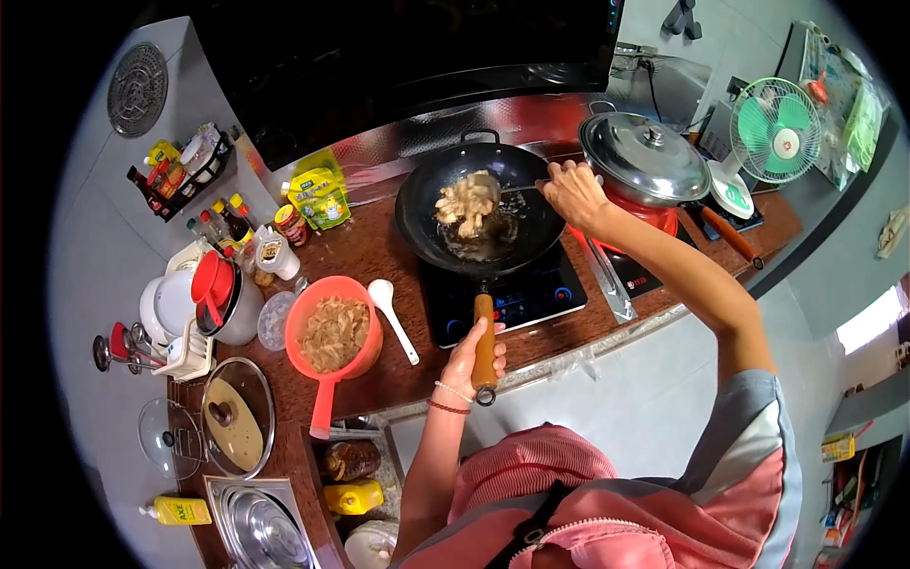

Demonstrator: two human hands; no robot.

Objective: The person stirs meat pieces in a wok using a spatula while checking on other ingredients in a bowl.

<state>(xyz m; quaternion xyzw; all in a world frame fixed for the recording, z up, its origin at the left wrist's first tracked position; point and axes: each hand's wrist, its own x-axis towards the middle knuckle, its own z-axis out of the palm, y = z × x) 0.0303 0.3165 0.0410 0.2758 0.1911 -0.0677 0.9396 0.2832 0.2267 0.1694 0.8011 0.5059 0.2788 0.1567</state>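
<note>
A black wok (pixel 426 220) stands on an induction cooker (pixel 526 299), its wooden handle (pixel 484 341) towards me. My left hand (pixel 475 359) is closed round that handle. Pale chunks of food (pixel 468 203) lie in a heap in the wok, with bubbling liquid around them. My right hand (pixel 570 190), over the wok's right rim, grips a thin metal utensil whose shaft reaches in to the food; its working end is hidden there. Left of the cooker sits a red plastic ladle-shaped container (pixel 371 359) full of brownish shredded food (pixel 334 334). Beside it lies a white spoon (pixel 393 320).
A lidded pan (pixel 643 156) stands on a second cooker at the right, near a green fan (pixel 778 131). Seasoning bottles (pixel 231 217), a yellow pouch (pixel 320 199) and stacked bowls crowd the left. A glass lid (pixel 238 419) lies near the sink (pixel 259 526).
</note>
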